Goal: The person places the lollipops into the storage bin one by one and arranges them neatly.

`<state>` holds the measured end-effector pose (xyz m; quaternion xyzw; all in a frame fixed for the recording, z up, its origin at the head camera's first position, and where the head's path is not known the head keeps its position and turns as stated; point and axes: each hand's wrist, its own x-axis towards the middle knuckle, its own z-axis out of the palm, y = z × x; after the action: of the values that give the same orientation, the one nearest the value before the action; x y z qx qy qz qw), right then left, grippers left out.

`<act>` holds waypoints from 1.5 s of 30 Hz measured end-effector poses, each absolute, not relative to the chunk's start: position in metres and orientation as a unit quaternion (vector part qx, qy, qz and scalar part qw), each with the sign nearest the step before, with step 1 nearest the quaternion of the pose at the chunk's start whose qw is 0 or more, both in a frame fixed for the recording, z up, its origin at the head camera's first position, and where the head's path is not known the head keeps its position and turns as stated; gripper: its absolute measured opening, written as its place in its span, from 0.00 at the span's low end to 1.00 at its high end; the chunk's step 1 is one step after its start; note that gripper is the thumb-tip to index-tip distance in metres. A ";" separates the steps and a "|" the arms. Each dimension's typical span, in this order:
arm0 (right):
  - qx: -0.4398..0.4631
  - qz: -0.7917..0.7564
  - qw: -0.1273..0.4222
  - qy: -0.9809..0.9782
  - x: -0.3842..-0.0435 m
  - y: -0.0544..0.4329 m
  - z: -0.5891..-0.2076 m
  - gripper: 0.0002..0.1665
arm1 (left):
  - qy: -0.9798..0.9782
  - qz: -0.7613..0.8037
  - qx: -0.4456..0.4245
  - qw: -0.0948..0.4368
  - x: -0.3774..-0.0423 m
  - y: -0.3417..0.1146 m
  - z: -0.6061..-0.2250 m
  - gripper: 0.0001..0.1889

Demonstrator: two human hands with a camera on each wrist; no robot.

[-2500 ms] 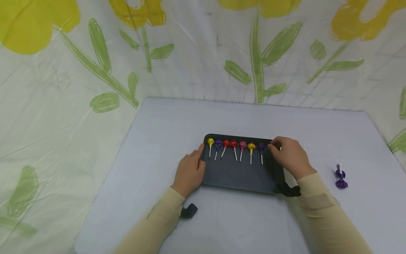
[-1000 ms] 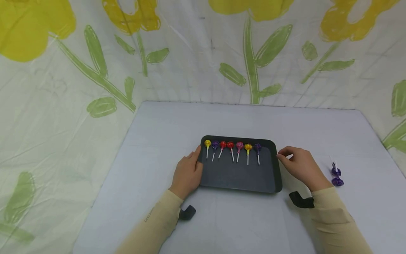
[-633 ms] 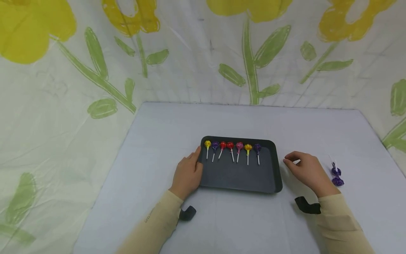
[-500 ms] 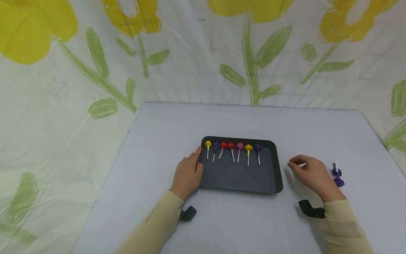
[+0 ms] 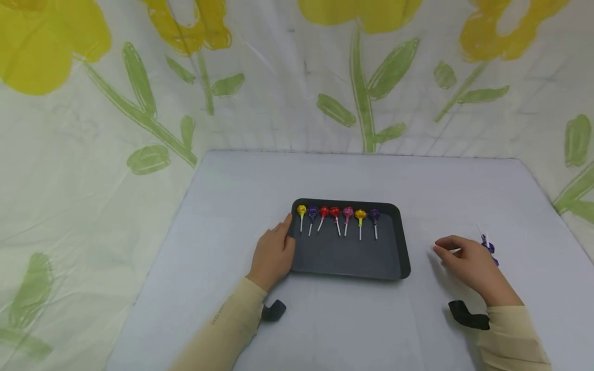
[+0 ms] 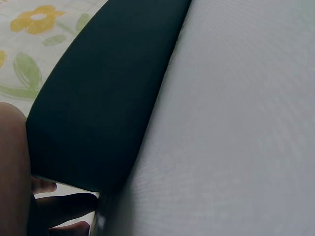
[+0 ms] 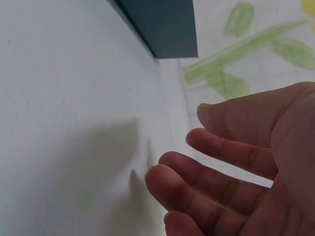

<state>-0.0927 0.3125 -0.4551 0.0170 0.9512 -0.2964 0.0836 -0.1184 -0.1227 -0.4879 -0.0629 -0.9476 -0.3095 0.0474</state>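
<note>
A dark rectangular baking tray (image 5: pixel 348 257) lies on the white table. Along its far side runs a row of several wrapped lollipops, with a yellow one (image 5: pixel 301 210) at the left end and a purple one (image 5: pixel 374 214) at the right end. My left hand (image 5: pixel 272 255) holds the tray's left side; in the left wrist view the thumb (image 6: pixel 12 167) lies over the rim and the fingers lie beyond the corner. To the right of the tray my right hand (image 5: pixel 471 263) hovers, fingers (image 7: pixel 182 182) loosely bent and apart, with nothing between them.
More purple-wrapped lollipops (image 5: pixel 490 247) lie just beyond the right hand, partly hidden by it. A cloth (image 5: pixel 278 103) printed with yellow flowers hangs behind the table (image 5: pixel 250 175) and at its sides. Black curved wrist mounts (image 5: pixel 468 315) stick out below the sleeves.
My right hand has left the purple lollipop at the tray's right end and drawn back right, toward the loose lollipops. The left hand has stayed at the tray's left side.
</note>
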 end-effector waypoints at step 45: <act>0.136 -0.298 -0.035 0.944 -0.059 0.353 -0.468 0.21 | -0.946 -0.316 -0.053 0.039 -0.119 -0.122 -0.491 0.30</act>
<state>-0.0592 0.3534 -0.4676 0.1360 0.9440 -0.2985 -0.0350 -0.1191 -0.1221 -0.4906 -0.0533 -0.9464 -0.3163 0.0393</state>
